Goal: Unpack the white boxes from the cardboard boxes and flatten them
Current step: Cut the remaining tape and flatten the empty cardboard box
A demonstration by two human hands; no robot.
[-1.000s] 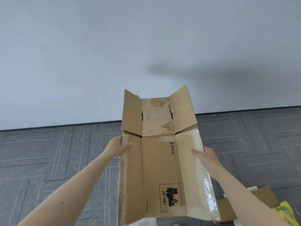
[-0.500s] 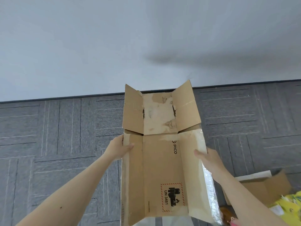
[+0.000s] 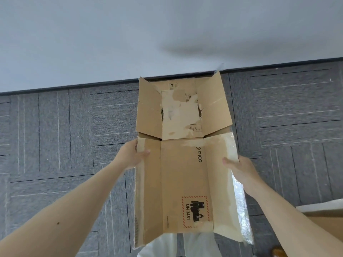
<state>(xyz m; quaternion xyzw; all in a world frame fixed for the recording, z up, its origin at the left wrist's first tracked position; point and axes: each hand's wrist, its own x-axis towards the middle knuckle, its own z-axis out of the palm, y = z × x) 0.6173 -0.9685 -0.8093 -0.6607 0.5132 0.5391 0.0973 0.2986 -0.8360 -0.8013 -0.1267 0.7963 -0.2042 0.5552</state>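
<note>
Head view looks down over a pale wall and a grey carpet-tiled floor, the two meeting along a dark skirting strip. Held out in the middle of the picture, above the floor, is an opened cardboard box, spread so that its brown panels face the camera. Its far flaps angle upward toward the wall, and the middle far panel shows torn, pale patches. The long centre panel carries the printed word PICO and a red-hatched label reading UN 3481. Clear tape glints along the box's right edge.

The person's left hand grips the box's left side panel near its far end, thumb lying over the inner face and the fingers wrapped behind, out of sight. The right hand clasps the right side panel the same way, thumb on the inside and fingers curled around the outer edge. Both forearms reach in from the lower corners.

At the lower right edge, part of another cardboard piece with a white edge lies on the floor.
</note>
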